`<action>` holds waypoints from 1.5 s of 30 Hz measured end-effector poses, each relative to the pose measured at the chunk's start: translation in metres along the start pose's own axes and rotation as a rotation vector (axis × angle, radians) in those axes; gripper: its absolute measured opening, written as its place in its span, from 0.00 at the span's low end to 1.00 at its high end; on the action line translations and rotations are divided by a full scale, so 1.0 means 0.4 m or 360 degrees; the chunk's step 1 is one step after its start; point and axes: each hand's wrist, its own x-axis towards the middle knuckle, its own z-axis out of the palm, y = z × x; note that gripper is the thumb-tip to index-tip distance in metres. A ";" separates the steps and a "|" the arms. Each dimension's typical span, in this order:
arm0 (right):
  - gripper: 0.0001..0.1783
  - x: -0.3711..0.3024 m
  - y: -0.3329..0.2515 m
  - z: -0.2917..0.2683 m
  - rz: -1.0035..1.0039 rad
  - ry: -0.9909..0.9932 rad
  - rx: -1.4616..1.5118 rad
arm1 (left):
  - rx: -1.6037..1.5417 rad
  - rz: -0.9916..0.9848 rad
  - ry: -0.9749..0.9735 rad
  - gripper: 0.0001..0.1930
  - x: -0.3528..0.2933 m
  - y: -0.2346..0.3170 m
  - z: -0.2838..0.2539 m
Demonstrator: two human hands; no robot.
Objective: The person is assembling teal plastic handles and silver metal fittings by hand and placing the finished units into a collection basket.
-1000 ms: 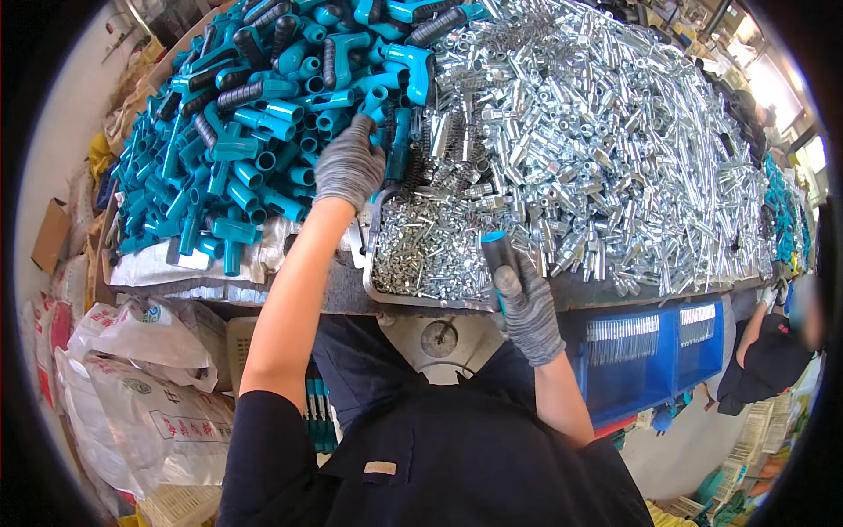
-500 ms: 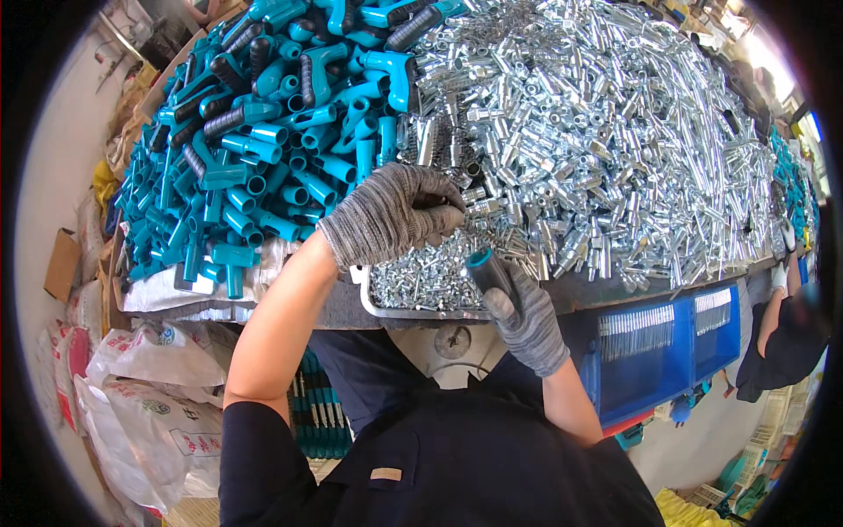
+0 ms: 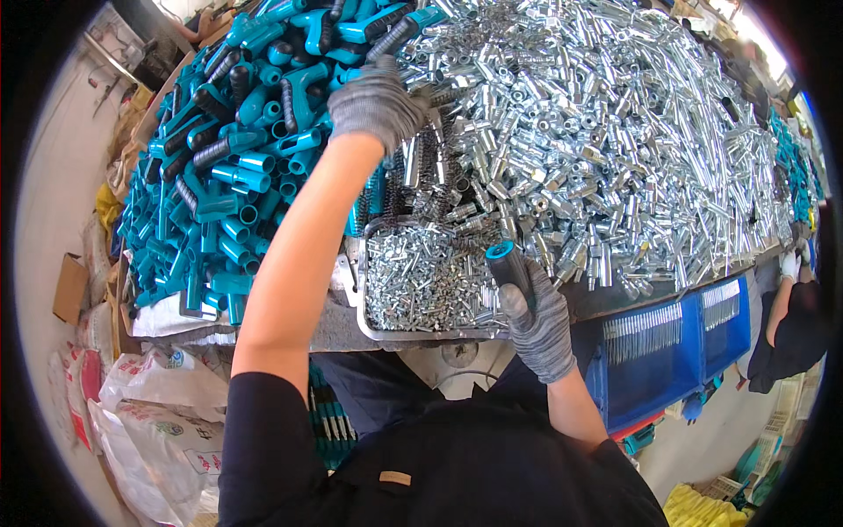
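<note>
A counter (image 3: 601, 299) with a dark front edge runs across the view, and most of it is taken up by a broad heap of silver metal fittings (image 3: 571, 167) spreading from the middle toward the right. Against its left flank rises a pile of teal housings (image 3: 224, 206), many with ribbed black grips, tumbled at all angles. Below the counter on the left slump white sacks (image 3: 162, 448); on the right hangs a blue bin (image 3: 645, 391), divided in two, with slim silver rods lined up in both sections. Another person (image 3: 781, 342) in dark clothing is partly visible near the right rim. At the counter's front edge, in the middle, sits a shallow metal tray (image 3: 362, 294). The left hand (image 3: 378, 101), in a grey knitted glove, reaches to where the teal pile meets the silver heap; its fingers are hidden, so I cannot tell whether they grip anything. The right hand (image 3: 537, 321), gloved alike, is closed around a dark handle (image 3: 511, 268), tilted, its teal-ringed end uppermost, by the tray's right end. Dark coil springs (image 3: 430, 176) lie just behind the tray, which is filled with tiny silver pins (image 3: 426, 281).
</note>
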 end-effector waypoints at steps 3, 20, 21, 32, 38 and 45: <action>0.28 0.003 0.014 0.004 -0.0075 0.0035 -0.0046 | 0.0288 -0.0245 -0.0189 0.36 0.085 0.002 0.042; 0.32 -0.029 0.015 -0.054 0.0005 0.0168 0.0099 | -0.1134 0.0642 -0.0388 0.21 -0.217 -0.001 -0.257; 0.32 -0.029 0.016 -0.048 0.0001 0.0163 0.0105 | -0.1127 0.0638 -0.0385 0.21 -0.240 0.000 -0.267; 0.34 -0.060 -0.058 -0.035 -0.0228 -0.0046 -0.0302 | -0.0919 0.0830 -0.1322 0.21 -0.249 -0.010 -0.275; 0.33 -0.070 -0.025 -0.023 -0.0105 0.0026 0.0011 | -0.0694 0.1038 -0.0030 0.19 -0.314 0.082 -0.146; 0.47 -0.054 -0.120 -0.045 0.0885 -0.0924 0.1524 | -0.2668 0.0653 -0.0036 0.21 -0.354 0.170 -0.081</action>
